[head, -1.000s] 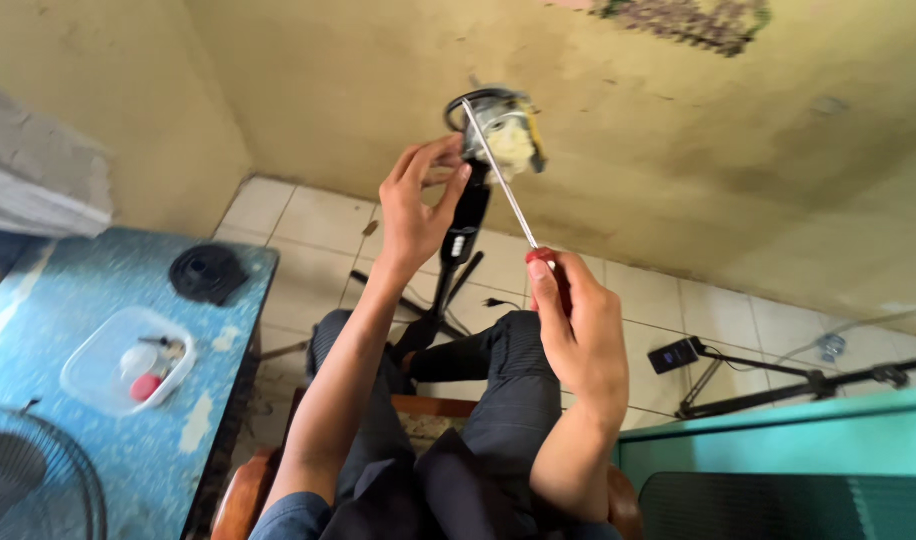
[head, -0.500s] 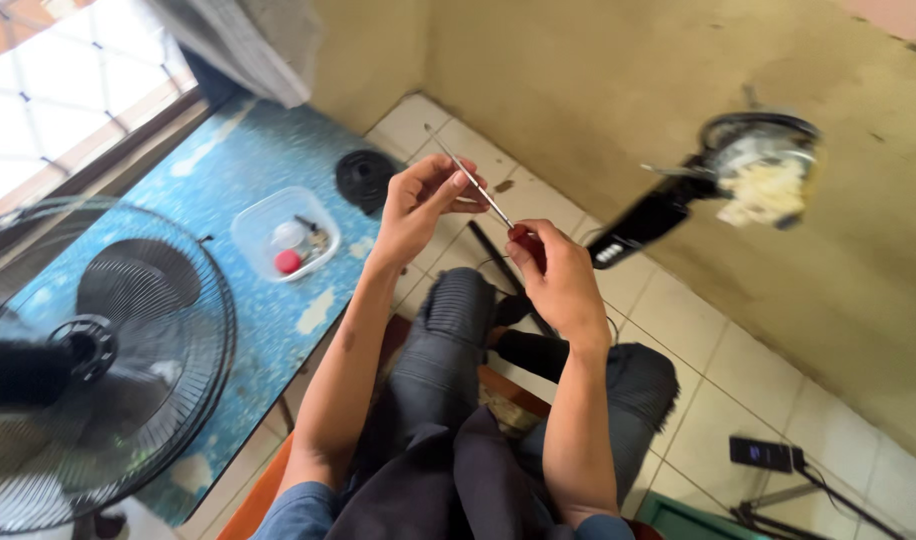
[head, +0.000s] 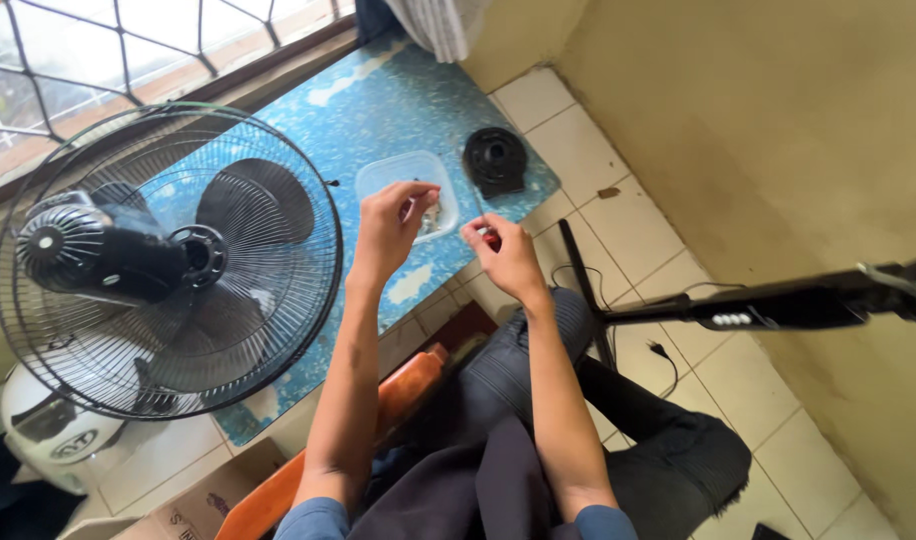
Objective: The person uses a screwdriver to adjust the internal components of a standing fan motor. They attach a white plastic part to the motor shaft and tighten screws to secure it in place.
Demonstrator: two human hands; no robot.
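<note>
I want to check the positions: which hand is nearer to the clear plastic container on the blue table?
Left. The left hand reaches over the clear plastic container; the right hand stays beside it, off its lower right corner.

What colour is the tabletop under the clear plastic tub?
Blue with worn whitish patches, on the tabletop beneath the clear plastic tub; seen in the head view.

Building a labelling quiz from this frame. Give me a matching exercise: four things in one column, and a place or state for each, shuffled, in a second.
Things:
1. fan grille
2. clear plastic container
3. round black cap
4. black stand pole

Places or states:
A. on the blue table's far corner, near the tiled floor
B. runs across the right side, above the floor tiles
C. on the blue table at left, below the window
D. on the table behind the left hand

Pairs: 1-C, 2-D, 3-A, 4-B
</note>
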